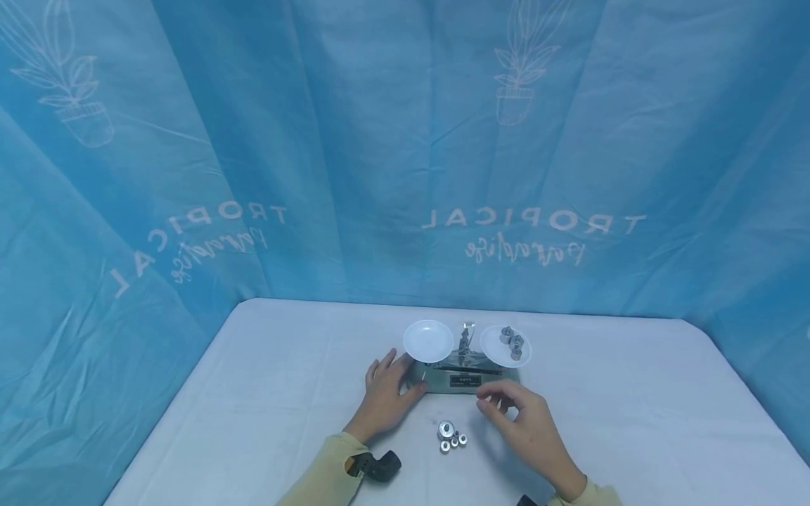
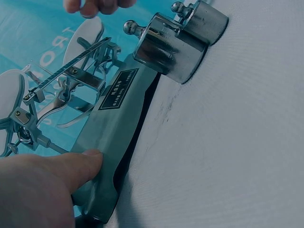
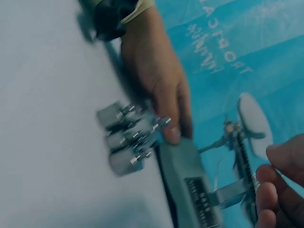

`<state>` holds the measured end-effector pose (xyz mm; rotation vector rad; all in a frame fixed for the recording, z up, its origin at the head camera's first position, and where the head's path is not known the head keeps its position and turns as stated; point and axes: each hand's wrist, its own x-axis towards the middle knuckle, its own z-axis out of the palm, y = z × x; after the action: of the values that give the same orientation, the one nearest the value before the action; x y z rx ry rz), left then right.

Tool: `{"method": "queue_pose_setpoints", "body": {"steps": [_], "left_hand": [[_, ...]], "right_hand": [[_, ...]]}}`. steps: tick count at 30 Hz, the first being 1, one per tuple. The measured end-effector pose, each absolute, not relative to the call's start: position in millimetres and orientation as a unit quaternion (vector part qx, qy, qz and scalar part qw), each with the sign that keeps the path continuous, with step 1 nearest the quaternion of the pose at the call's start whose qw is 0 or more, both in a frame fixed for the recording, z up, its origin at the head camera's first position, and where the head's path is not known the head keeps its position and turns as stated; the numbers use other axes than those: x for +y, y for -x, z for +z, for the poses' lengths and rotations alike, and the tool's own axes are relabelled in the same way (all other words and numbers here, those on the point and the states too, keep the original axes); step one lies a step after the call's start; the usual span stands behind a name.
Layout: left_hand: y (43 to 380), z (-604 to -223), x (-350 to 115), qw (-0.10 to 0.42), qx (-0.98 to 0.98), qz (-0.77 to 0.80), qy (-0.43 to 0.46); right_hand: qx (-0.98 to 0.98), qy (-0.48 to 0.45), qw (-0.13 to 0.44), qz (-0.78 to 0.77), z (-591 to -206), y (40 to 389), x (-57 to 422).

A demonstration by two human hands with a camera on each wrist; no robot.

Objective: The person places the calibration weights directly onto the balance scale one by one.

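A balance scale (image 1: 436, 380) with a green-grey base stands on the white-covered table. My left hand (image 1: 384, 397) holds the left end of its base, thumb in front and other fingers behind. The left pan (image 1: 428, 341) is bare, while the right pan (image 1: 490, 343) carries metal weights (image 1: 517, 342). My right hand (image 1: 522, 422) hovers before the base's right end, fingers loosely bent toward the thumb, with nothing visible between them. Between my hands, in front of the scale, a group of shiny knobbed weights (image 1: 446, 430) stands upright, one large and several small.
A white cloth (image 1: 272, 400) covers the table. Blue printed curtains (image 1: 380, 140) hang behind it and at both sides. A dark wrist camera (image 1: 382, 466) sits on my left wrist, close to the loose weights.
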<state>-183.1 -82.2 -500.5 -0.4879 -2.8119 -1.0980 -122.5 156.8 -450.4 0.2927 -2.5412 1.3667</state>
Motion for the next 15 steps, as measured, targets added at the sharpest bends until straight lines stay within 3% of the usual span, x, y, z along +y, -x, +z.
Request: {"method": "queue_pose_setpoints", "body": {"steps": [15], "left_hand": [[183.4, -502.4, -82.1, 0.044, -0.920, -0.356, 0.158]], "right_hand": [[-0.841, -0.203, 0.052, 0.499, -472.7, 124.8, 157.7]]}}
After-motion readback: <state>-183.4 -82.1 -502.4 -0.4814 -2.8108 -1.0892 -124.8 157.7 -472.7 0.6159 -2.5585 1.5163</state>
